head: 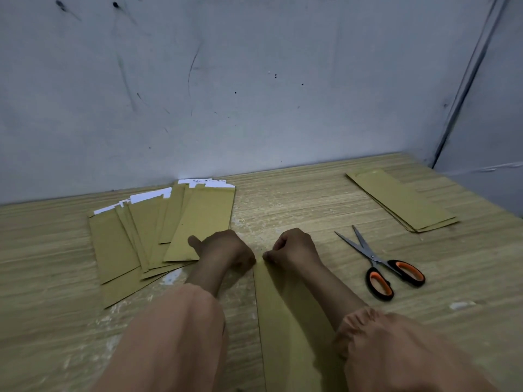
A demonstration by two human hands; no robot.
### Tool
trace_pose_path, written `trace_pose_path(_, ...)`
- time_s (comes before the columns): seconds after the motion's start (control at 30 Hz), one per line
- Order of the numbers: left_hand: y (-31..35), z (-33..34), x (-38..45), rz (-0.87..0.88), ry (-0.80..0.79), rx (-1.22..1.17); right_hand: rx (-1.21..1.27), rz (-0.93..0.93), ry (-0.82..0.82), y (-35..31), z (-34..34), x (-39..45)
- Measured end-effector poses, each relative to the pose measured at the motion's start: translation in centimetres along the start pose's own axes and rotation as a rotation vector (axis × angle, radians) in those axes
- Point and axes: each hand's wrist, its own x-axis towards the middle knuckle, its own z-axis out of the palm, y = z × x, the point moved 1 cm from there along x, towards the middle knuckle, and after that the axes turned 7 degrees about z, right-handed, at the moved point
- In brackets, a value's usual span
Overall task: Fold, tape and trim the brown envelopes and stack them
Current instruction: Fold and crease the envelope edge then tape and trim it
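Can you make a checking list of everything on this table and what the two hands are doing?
Surface: wooden table, pale scuffs.
Job's things: brown envelope lying lengthwise in front of the person; fanned envelope pile at left, white paper poking out; neat envelope stack at far right; scissors, blades apart, right of the hands.
Clutter: small white scrap.
Hands: left hand and right hand, fingers curled, at the envelope's far end.
Cables: nothing seen.
Surroundings: marked grey wall.

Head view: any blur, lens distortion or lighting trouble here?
Head view: dim, flat light; soft blur on both sleeves; wide-angle bend in the wooden table edge; orange-handled scissors stay crisp; left hand and right hand readable.
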Motion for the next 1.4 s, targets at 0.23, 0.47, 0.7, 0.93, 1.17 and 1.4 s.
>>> trace_pose_path(0.23,0.1,0.5,0.1,0.11,0.041,-0.042,-0.054,0.004,-0.016,-0.5,0.4,-0.2)
trace_pose_path(0.47,-2.2,0.9,-0.3,0.273,0.085,-0.319,-0.054,-0.004,-0.056,-0.8,-0.1,0.1)
trace_pose_path(0.7,-2.0,0.9,-0.3,0.196,0.148,-0.2,-0.06,-0.001,-0.102,-1.0,-0.5,0.3)
trace_pose_path(0.93,-0.9,0.8,-0.5,0.009,0.174,-0.063,-0.06,-0.008,-0.101,-1.1,-0.5,0.6)
trace_pose_path(1.17,-0.3,0.8,-0.9,0.014,0.176,-0.029,-0.04,-0.048,-0.07,-0.6,-0.1,0.5)
trace_pose_path(1.4,-0.2,1.7,-0.8,0.074,0.114,-0.122,-0.077,-0.075,-0.063,0.1,-0.7,0.0)
